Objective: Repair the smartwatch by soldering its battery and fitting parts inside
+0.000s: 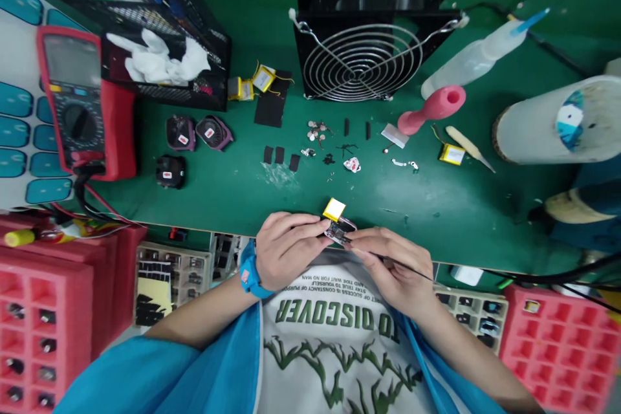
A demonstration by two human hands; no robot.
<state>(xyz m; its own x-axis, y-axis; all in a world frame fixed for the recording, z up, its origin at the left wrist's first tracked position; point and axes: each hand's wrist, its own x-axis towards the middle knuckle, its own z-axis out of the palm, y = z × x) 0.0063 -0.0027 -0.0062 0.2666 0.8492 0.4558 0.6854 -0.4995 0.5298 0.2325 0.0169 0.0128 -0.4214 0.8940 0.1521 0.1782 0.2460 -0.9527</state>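
Near the table's front edge, my left hand (291, 249) grips a small opened electronic device (338, 231) with a circuit board showing inside. A yellow-edged battery (334, 209) with a white face sticks up at the device's far side, beside my fingertips. My right hand (395, 265) is closed around a slim dark pointed tool (405, 266), its tip at the board. Fingers hide part of both the device and the tool, so the tool's exact kind does not show. Beyond the hands lie small black pads (279, 155) and a cluster of round metallic parts (316, 130).
A black fan (359, 58) stands at the back. On the left are a red multimeter (77, 110), a black mesh organizer (194, 45) and several small casings (180, 133). On the right are a pink-handled object (431, 110), a squeeze bottle (475, 58) and a white cylinder (538, 123). Pink foam trays (557, 343) flank my body.
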